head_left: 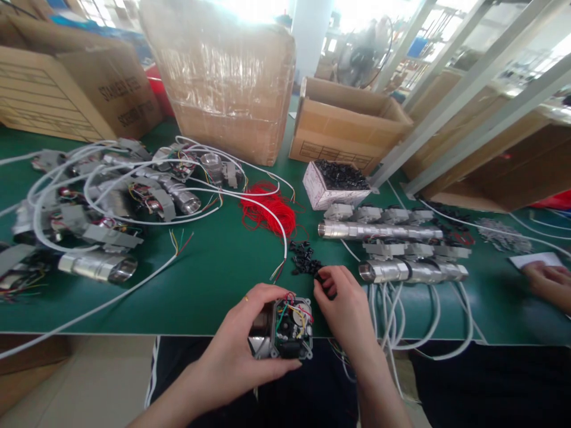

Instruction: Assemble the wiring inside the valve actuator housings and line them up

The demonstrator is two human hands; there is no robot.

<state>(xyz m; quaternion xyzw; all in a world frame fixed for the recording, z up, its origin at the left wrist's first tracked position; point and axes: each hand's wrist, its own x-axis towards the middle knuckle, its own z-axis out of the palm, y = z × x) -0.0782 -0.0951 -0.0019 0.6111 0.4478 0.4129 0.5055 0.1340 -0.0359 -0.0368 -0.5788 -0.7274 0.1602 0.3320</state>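
Note:
My left hand (241, 339) is wrapped round a motorized valve actuator (292, 330), a grey housing whose open face shows a circuit board with red, yellow and green wires. It is held at the table's front edge. My right hand (343, 303) is at a small pile of black plastic parts (303, 258), thumb and forefinger closed together at the pile's near edge. Whatever lies between those fingertips is hidden or too small to name. Just beyond the pile ends a white cable (282, 229) with bare coloured wires, beside a tangle of red wire (267, 211).
Steel valves with grey actuators (100, 264) and cables crowd the left. Two rows of valves (414, 270) stand at right, white cables hanging over the edge. Behind are a box of black parts (339, 184) and cardboard boxes (348, 128). Another person's hand (551, 279) is far right.

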